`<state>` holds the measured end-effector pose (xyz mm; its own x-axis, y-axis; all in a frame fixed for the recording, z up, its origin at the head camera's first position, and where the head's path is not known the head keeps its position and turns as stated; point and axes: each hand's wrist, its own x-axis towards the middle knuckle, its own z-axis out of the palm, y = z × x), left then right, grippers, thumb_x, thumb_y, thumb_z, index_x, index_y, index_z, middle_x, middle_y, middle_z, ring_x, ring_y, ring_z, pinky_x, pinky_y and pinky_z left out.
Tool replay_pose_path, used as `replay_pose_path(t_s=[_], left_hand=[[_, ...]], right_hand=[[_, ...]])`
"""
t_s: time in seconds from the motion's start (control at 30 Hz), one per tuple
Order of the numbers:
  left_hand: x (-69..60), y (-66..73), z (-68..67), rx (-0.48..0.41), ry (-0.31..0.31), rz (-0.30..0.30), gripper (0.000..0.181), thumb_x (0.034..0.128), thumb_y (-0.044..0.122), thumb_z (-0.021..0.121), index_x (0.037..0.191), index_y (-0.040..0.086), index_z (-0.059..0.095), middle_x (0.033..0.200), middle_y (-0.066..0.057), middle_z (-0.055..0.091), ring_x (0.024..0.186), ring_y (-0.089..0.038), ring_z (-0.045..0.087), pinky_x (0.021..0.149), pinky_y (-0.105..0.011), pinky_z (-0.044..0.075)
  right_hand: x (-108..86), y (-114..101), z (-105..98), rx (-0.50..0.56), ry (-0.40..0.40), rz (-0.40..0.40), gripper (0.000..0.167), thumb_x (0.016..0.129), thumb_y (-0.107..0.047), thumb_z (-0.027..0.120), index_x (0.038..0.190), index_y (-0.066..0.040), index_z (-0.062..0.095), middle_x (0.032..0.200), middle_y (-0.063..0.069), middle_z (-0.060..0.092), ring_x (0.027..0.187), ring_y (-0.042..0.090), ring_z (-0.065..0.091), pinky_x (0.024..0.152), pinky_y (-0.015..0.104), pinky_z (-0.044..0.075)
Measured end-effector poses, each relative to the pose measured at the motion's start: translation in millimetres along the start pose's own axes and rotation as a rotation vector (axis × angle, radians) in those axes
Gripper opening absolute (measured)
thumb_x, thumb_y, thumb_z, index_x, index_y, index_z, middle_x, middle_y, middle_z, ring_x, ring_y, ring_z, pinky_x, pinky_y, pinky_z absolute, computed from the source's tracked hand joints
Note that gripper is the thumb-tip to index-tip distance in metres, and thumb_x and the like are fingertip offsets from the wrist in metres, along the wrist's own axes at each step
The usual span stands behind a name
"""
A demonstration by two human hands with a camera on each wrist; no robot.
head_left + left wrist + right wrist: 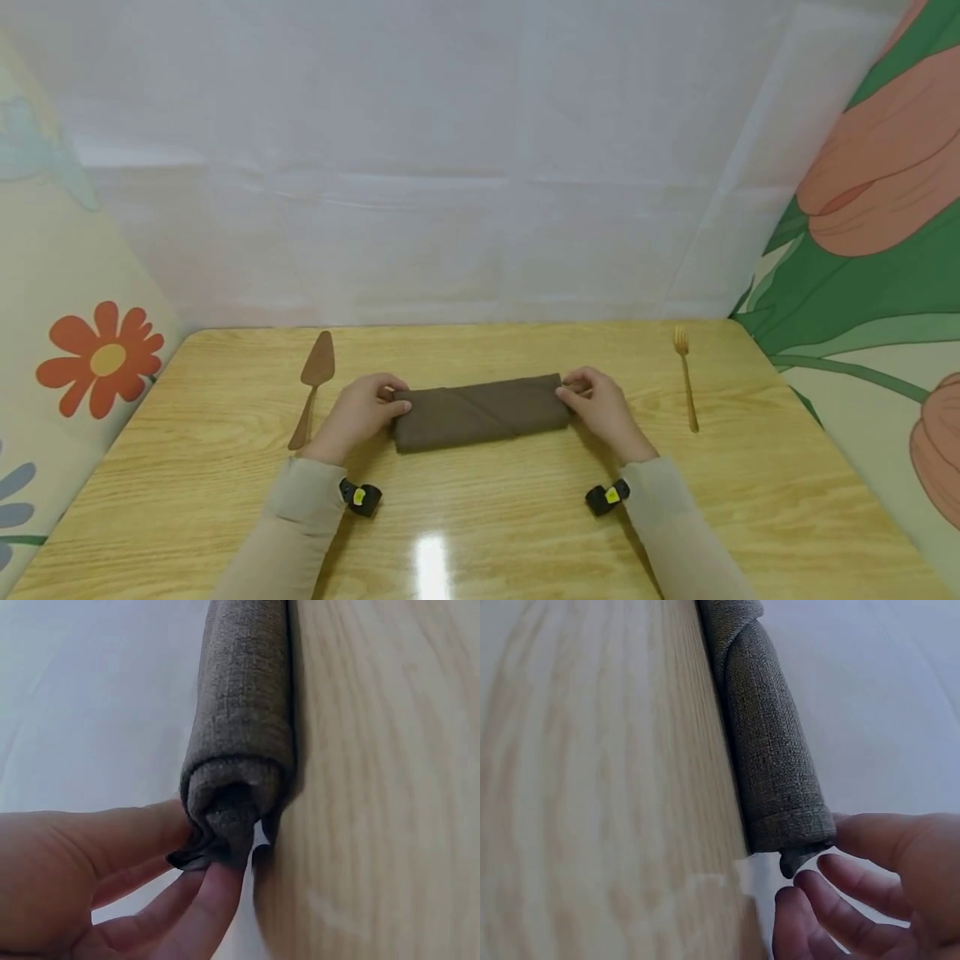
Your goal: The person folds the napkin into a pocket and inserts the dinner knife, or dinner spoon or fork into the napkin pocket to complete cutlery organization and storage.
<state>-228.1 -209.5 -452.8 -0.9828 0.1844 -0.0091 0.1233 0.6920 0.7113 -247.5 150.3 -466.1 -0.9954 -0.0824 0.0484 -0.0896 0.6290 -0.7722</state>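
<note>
A dark grey-brown cloth napkin [480, 412], rolled or folded into a long flat strip, lies across the middle of the wooden table. My left hand [365, 410] pinches its left end, thumb on top. In the left wrist view, the napkin [244, 697] shows its layered, rolled end between the thumb and fingers of the left hand [127, 877]. At the other end, my right hand [602, 410] holds the corner with thumb and curled fingers. The right wrist view shows that thumb against the end of the napkin [776, 742], with fingertips just below.
A copper-coloured cake server [318, 362] lies left of the left hand. Toward the right side lies a gold fork [686, 379], tines pointing away. White fabric [480, 167] hangs behind the table [480, 517], and flower-patterned panels [862, 333] flank it.
</note>
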Motion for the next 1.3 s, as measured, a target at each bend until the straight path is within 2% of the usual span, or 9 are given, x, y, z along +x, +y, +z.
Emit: replay_pose_path(t_s=[0.07,0.13,0.27,0.4,0.53,0.7,0.87,1.1,1.3], left_hand=[[0.2,0.8,0.6,0.006,0.004,0.014,0.024,0.0965,0.009,0.070,0.117,-0.002,0.068,0.111,-0.019,0.068,0.102,-0.038,0.065,0.082,-0.048,0.056],[0.7,2.7,1.2,0.019,0.013,0.035,0.024,0.0965,0.007,0.069,0.118,-0.003,0.067,0.115,-0.021,0.067,0.106,-0.039,0.065,0.085,-0.049,0.056],[2.2,9.2,2.5,0.107,0.050,0.174,0.023,0.0951,0.001,0.068,0.118,-0.003,0.069,0.118,-0.022,0.065,0.110,-0.040,0.063,0.092,-0.053,0.052],[2.4,16.4,4.9,0.152,0.039,0.328,0.025,0.0969,0.002,0.066,0.122,0.000,0.068,0.124,-0.019,0.064,0.118,-0.040,0.059,0.098,-0.056,0.049],[1.1,19.6,7.4,0.171,-0.041,0.388,0.033,0.0991,0.007,0.065,0.131,0.001,0.063,0.132,-0.017,0.061,0.124,-0.038,0.057,0.101,-0.055,0.047],[1.1,17.6,9.4,0.267,-0.134,0.403,0.039,0.0987,0.008,0.066,0.136,-0.001,0.059,0.136,-0.020,0.059,0.128,-0.039,0.054,0.104,-0.055,0.045],[1.8,16.2,8.5,0.312,-0.181,0.392,0.042,0.0982,0.010,0.067,0.138,-0.002,0.059,0.136,-0.021,0.059,0.127,-0.040,0.055,0.104,-0.054,0.046],[2.1,16.6,7.2,0.299,-0.220,0.320,0.046,0.0957,0.016,0.072,0.137,0.000,0.059,0.131,-0.018,0.061,0.120,-0.036,0.059,0.100,-0.051,0.049],[3.6,17.2,9.2,0.208,-0.263,0.267,0.044,0.0903,0.017,0.079,0.129,0.001,0.063,0.116,-0.012,0.066,0.105,-0.032,0.066,0.088,-0.044,0.055]], right_hand=[[-2.6,-4,0,-0.049,0.026,-0.011,0.013,0.097,-0.017,0.071,0.097,-0.005,0.066,0.090,0.007,0.066,0.085,0.023,0.062,0.073,0.036,0.053],[-6.2,-11,0,-0.090,0.039,-0.015,0.017,0.097,-0.018,0.070,0.087,-0.007,0.062,0.082,0.005,0.062,0.076,0.020,0.058,0.067,0.033,0.049],[-15.2,-29,-1,-0.092,-0.012,-0.023,0.018,0.099,-0.018,0.068,0.086,-0.007,0.063,0.076,0.004,0.059,0.065,0.017,0.052,0.059,0.031,0.045],[-22.4,-43,1,-0.033,-0.164,-0.012,0.017,0.101,-0.020,0.065,0.093,-0.005,0.070,0.078,0.005,0.065,0.064,0.018,0.057,0.057,0.030,0.048],[-26.4,-50,7,0.028,-0.335,-0.003,0.022,0.103,-0.022,0.062,0.100,-0.003,0.072,0.081,0.007,0.070,0.066,0.021,0.063,0.058,0.033,0.054],[-30.1,-50,15,0.106,-0.469,0.032,0.029,0.102,-0.025,0.062,0.104,0.001,0.073,0.086,0.007,0.073,0.071,0.018,0.066,0.064,0.033,0.058],[-31.3,-49,23,0.182,-0.482,0.067,0.028,0.102,-0.021,0.062,0.105,0.004,0.072,0.089,0.009,0.072,0.073,0.018,0.067,0.066,0.033,0.059],[-27.8,-45,30,0.327,-0.445,0.135,0.038,0.103,-0.013,0.057,0.129,0.014,0.055,0.106,0.017,0.071,0.080,0.020,0.069,0.070,0.033,0.061],[-26.0,-43,34,0.459,-0.475,0.115,0.058,0.104,-0.011,0.054,0.149,0.016,0.031,0.129,0.030,0.061,0.096,0.029,0.071,0.082,0.037,0.060]])
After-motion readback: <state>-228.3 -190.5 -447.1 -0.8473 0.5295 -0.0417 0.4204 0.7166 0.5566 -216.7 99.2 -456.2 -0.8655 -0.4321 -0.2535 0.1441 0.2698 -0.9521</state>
